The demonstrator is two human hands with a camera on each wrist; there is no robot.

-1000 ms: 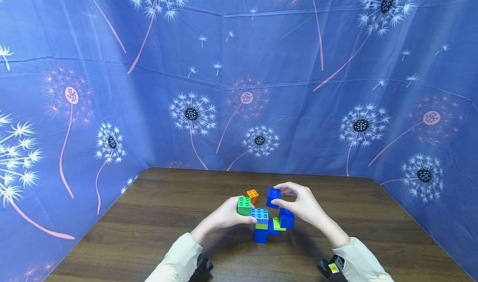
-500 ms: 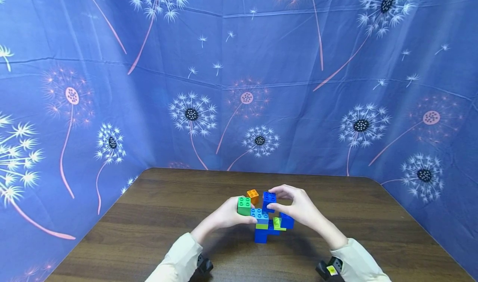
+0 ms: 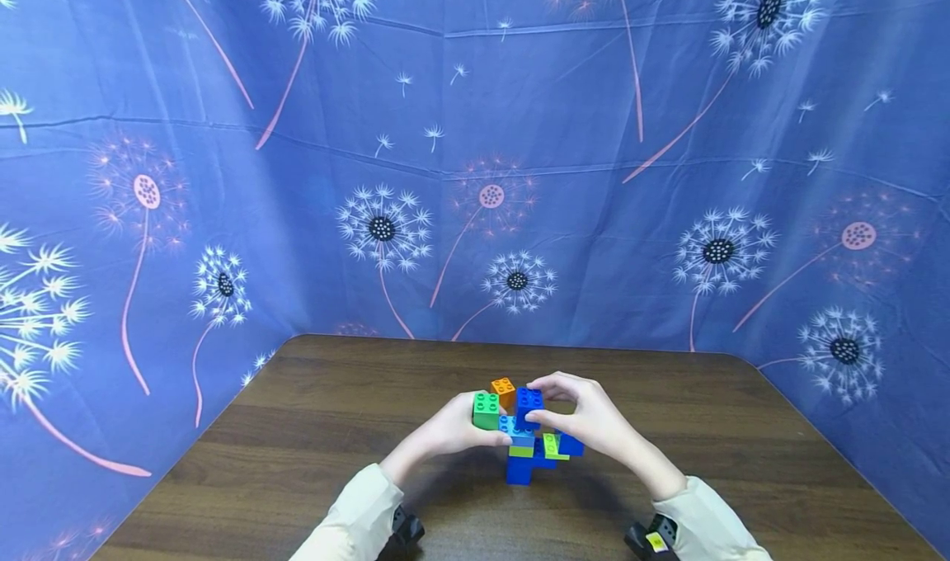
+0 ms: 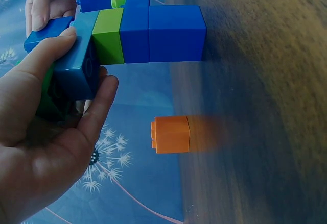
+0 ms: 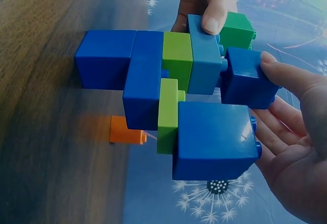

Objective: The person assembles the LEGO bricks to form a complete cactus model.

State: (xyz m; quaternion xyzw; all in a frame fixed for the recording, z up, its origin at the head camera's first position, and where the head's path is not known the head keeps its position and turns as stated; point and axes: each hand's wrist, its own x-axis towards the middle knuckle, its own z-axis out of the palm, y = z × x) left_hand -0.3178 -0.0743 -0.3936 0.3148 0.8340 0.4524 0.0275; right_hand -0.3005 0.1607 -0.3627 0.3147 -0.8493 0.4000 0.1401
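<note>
My left hand [image 3: 454, 427] grips a light blue brick [image 5: 203, 63] in the built stack, thumb on its near side. A bright green brick [image 3: 486, 412] sits on that brick's left part. Between the thumb and fingers of my right hand [image 3: 596, 419] is a dark blue brick [image 5: 250, 78], held studs up over the light blue brick's right part. It stands right at the studs; whether they are pressed together I cannot tell. Below are a lime brick [image 4: 108, 36] and dark blue bricks [image 4: 176, 32]. A thin lime brick [image 5: 167, 117] carries another dark blue brick [image 5: 217, 137] on the right.
An orange brick [image 3: 503, 391] stands alone on the wooden table [image 3: 356, 404] behind the stack. A blue cloth [image 3: 460, 115] with dandelion prints hangs beyond the table's far edge and along its sides.
My right hand has carried the dark blue brick left and down, from above the stack's right side to the light blue brick's studs. My left hand keeps its hold in place.
</note>
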